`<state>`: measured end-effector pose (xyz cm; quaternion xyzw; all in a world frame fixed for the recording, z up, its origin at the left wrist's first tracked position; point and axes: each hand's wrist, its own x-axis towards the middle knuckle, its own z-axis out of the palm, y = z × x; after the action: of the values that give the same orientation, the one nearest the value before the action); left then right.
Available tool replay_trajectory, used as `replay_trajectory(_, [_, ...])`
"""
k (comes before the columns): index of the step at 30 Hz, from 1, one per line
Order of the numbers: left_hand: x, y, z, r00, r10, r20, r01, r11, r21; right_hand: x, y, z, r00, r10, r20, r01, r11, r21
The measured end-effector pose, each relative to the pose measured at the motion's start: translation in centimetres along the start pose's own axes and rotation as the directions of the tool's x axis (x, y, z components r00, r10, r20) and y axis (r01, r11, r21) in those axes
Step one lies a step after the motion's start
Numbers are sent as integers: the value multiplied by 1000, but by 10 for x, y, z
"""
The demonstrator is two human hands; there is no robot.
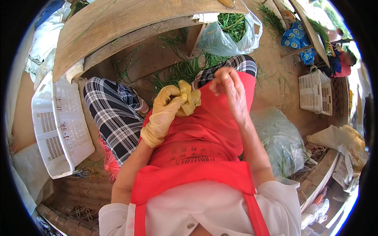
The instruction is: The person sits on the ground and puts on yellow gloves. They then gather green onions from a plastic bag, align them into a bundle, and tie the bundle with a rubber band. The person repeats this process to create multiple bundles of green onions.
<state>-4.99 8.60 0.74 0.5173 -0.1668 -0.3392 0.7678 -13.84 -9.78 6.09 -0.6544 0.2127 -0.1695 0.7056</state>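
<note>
My left hand point(165, 109) wears a yellowish rubber glove and pinches a second, crumpled rubber glove point(190, 100) between thumb and fingers, above my lap. My right hand point(229, 90) is bare and raised to the right of it, holding nothing, its fingers bent, apart and a little blurred. Below both hands a red apron point(206, 129) with dark print lies over my checked trousers point(109, 115).
A wooden table point(118, 20) stands before my knees. A clear plastic bag point(218, 41) of green leaf vegetables is beside it, with loose green leaves point(183, 70) below. White plastic crates point(71, 118) stand left and right. A filled plastic bag point(274, 138) lies at right; a person point(344, 63) sits farther off.
</note>
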Motion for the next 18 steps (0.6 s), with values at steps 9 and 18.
replay_trajectory(9, [-2,-1,-4,975,-191,-111,162,959,-233,-16,47,31,915,357,187,-331,930,-159])
replay_trajectory(18, [-4,-15,0,978,-102,-181,87,992,-86,-25,76,40,957,253,144,-241,966,-97])
